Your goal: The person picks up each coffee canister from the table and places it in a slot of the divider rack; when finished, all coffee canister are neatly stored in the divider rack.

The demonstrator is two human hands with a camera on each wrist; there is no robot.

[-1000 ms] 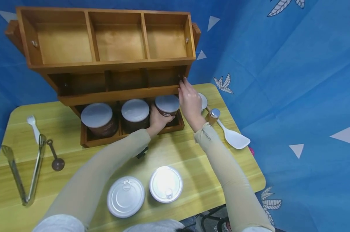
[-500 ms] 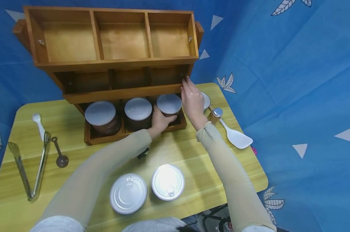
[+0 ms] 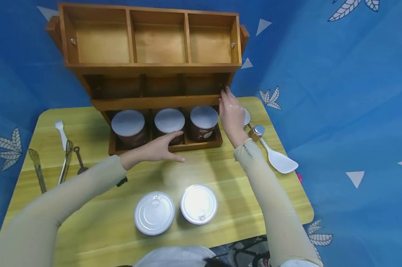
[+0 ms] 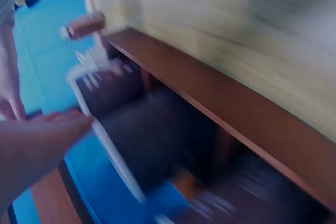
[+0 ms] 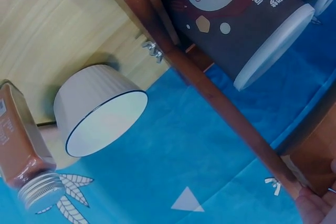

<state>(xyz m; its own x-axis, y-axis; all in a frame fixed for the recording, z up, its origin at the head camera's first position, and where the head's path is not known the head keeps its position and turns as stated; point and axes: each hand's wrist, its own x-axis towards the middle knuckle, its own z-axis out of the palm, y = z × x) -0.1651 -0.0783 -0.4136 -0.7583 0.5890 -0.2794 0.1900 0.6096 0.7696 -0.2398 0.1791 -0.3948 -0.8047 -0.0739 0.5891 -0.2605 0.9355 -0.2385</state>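
Tins (image 3: 154, 213) with pull-ring lids, a pair of them, sit closest to me on the yellow table (image 3: 234, 211), in front of the wooden rack (image 3: 154, 69) and near each other. Off the rack's left end I make out tongs (image 3: 37, 168) and a brown spoon (image 3: 79, 159), both partly covered by a sleeve, with a white fork (image 3: 62, 134) farther back. Off its right end lies a white spatula (image 3: 282, 162); beyond that stand a silver-capped bottle (image 3: 256, 133) and a ribbed white bowl (image 5: 84, 95).

My head camera shows the left hand (image 3: 156, 147) at the rack's front, thumb and fingers spread wide, carrying nothing; its fingertips overlap the middle canister (image 3: 169, 120), and I cannot tell whether they touch it. My left wrist feed is blurred. All three dark canisters stand upright in the rack's bottom tier, one per compartment, with pale lids: the left canister (image 3: 129, 124), that middle one, and the right canister (image 3: 203, 123).

Above them, the right hand (image 3: 232, 114) grips the right end of the rack's middle tier, fingers drawn narrow on the wood. The three-compartment top tier rises above, and behind the rack hangs blue cloth (image 3: 321, 111).
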